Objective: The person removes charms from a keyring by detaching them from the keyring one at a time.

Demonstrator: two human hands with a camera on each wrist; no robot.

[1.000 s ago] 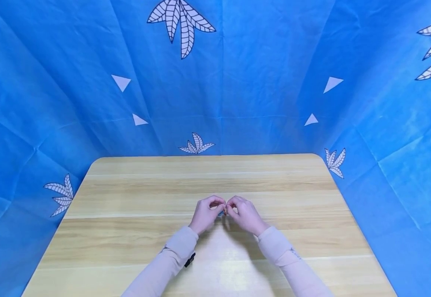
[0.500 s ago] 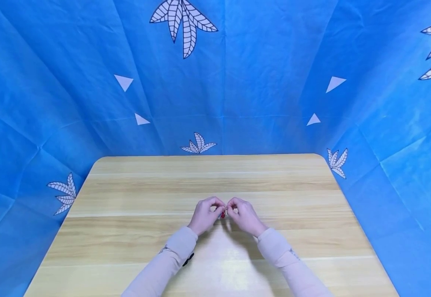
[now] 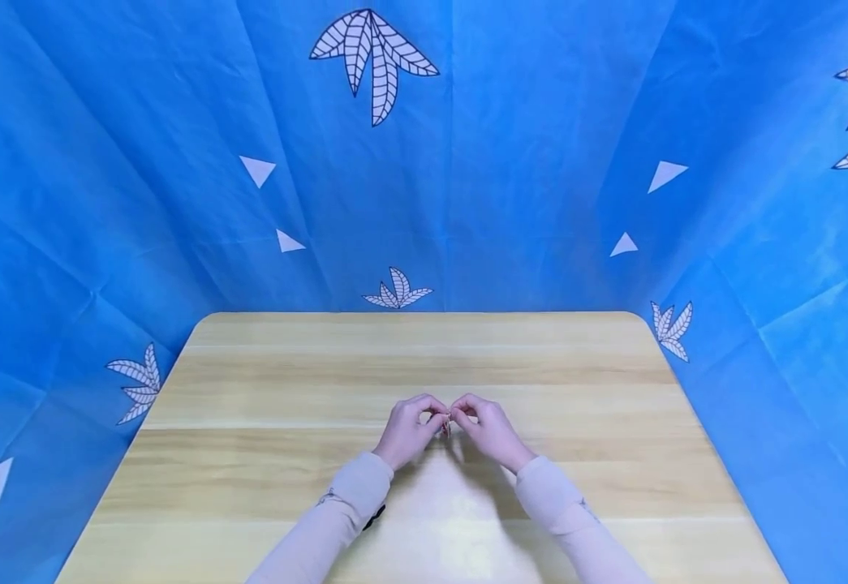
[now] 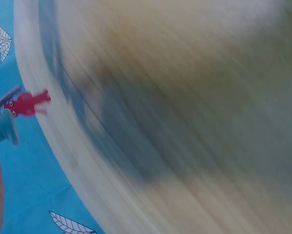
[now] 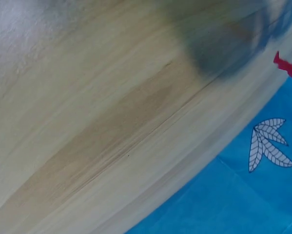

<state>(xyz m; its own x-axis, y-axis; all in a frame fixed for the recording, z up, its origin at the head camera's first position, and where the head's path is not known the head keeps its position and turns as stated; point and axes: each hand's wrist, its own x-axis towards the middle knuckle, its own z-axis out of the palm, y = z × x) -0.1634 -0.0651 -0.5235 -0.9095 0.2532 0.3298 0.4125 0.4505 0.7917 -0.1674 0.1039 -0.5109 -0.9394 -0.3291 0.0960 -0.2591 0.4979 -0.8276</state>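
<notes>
Above the middle of the table, my left hand (image 3: 407,430) and right hand (image 3: 492,430) meet fingertip to fingertip. Each pinches, between thumb and forefinger, part of a small trinket (image 3: 448,427) that hangs between them. The left wrist view shows it best: a red figure (image 4: 28,104) with white-ringed eyes and short limbs, beside a pale teal round piece (image 4: 8,127) and a slim grey piece (image 4: 9,96). Only the figure's red end (image 5: 287,67) enters the right wrist view, at its right edge. The fingertips hide how the parts join.
A wood-grain table (image 3: 540,349) with rounded far corners lies under both hands. Blue cloth (image 3: 518,162) printed with white leaves and triangles hangs behind it and at both sides. A small black object (image 3: 375,517) shows beside the left sleeve.
Both hands stay together over the same spot while the trinket turns between the fingertips: its blue side showed first, then its red part. The head view has shifted slightly.
</notes>
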